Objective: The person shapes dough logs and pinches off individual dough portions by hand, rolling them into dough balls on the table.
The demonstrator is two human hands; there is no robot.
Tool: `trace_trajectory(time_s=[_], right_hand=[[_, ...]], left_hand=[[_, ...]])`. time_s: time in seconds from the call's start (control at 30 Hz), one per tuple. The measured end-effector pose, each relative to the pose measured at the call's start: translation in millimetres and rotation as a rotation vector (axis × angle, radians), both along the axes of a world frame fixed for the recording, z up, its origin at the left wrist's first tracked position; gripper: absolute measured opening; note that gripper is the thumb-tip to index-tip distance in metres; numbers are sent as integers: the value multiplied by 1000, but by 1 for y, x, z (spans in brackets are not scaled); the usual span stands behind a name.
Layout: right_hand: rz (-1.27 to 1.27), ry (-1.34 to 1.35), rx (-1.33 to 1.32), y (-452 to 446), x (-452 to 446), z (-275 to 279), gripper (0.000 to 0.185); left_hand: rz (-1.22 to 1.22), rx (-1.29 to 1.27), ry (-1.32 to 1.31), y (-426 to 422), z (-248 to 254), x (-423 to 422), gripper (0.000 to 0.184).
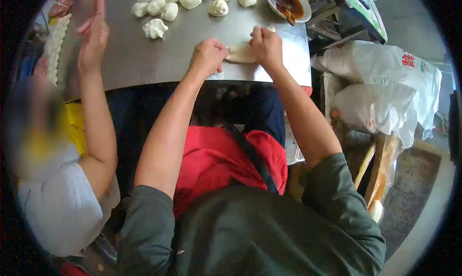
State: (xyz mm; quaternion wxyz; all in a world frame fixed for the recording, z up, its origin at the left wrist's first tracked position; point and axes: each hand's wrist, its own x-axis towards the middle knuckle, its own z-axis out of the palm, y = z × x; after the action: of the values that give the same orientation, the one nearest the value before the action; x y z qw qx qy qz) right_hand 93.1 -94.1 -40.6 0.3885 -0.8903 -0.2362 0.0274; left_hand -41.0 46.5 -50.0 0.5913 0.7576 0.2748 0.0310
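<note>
A pale flattened piece of dough [241, 54] stretches between my two hands just above the metal tabletop near its front edge. My left hand [209, 56] pinches its left end, fingers closed. At the other end my right hand [267, 46] is curled closed on the dough, and a bit of it shows past the knuckles. Beyond my hands lie several lumps of dough, among them a single twisted lump [155, 29] at the front of the group and a rounder lump [218, 7].
At the back right stands a white bowl [308, 14] of dark brown liquid, a spoon-like utensil [290, 17] in it. Another person's hand [94, 40] is raised at left, near a row of small pale pieces [57, 50]. White plastic bags [385, 79] sit right of the table [130, 59].
</note>
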Motion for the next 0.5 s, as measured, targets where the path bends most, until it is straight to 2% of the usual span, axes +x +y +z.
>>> trace_trajectory(time_s=[0.07,0.13,0.17,0.2,0.23,0.27,0.33,0.4,0.5], right_hand=[[-15,91,17,-21,-4,9,44],[-41,189,42,-32,-2,9,44],[-67,235,80,-32,2,5,43],[-95,282,117,-31,6,-5,43],[-129,140,184,-22,-2,-6,43],[-142,109,218,-18,-11,-6,43],[-138,-69,193,9,-19,-26,43],[-187,-62,156,19,-25,-29,42],[-67,-133,103,16,-33,-23,44]], left_hand=[[32,-31,-2,-5,3,0,18],[56,83,6,-12,9,0,19],[47,377,-168,-15,-10,0,19],[48,498,-97,-23,-8,2,19],[-4,637,-161,-35,-7,2,18],[-55,770,-225,-47,-7,3,17],[-95,722,-248,-72,7,1,14],[-88,769,-327,-61,-4,-2,13],[-171,-249,-172,-38,-3,-13,12]])
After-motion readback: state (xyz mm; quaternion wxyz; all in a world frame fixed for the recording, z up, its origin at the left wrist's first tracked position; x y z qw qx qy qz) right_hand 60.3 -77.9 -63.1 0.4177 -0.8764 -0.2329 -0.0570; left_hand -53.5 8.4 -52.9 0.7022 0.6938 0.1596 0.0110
